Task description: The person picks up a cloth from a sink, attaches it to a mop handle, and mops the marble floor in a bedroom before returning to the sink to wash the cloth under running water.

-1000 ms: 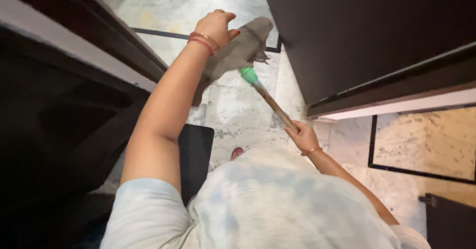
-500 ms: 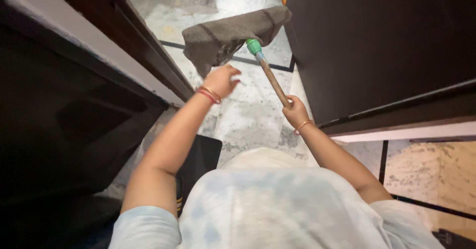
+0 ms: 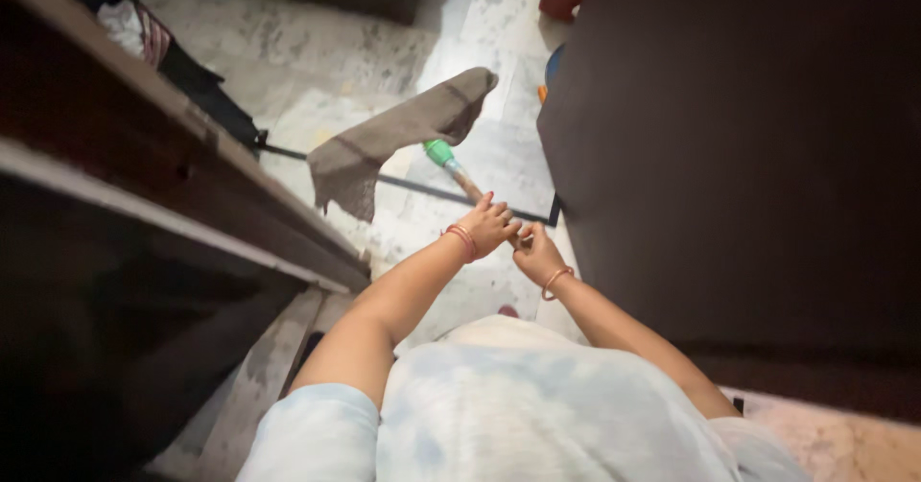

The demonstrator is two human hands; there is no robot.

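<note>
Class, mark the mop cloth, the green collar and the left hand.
mop cloth [image 3: 398, 137], head view, middle of the grey cloth.
green collar [image 3: 438, 151], head view, its green side.
left hand [image 3: 489, 225], head view, back of the hand.

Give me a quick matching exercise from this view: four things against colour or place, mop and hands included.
Things:
1. mop cloth
2. mop collar
3. left hand
4. right hand

Descriptions:
A. green
B. grey-brown, hanging over the pale stone floor
C. lower on the mop handle, nearer the dark cabinet
D. higher on the handle, red bangles at the wrist

Pairs: 1-B, 2-A, 3-D, 4-C
</note>
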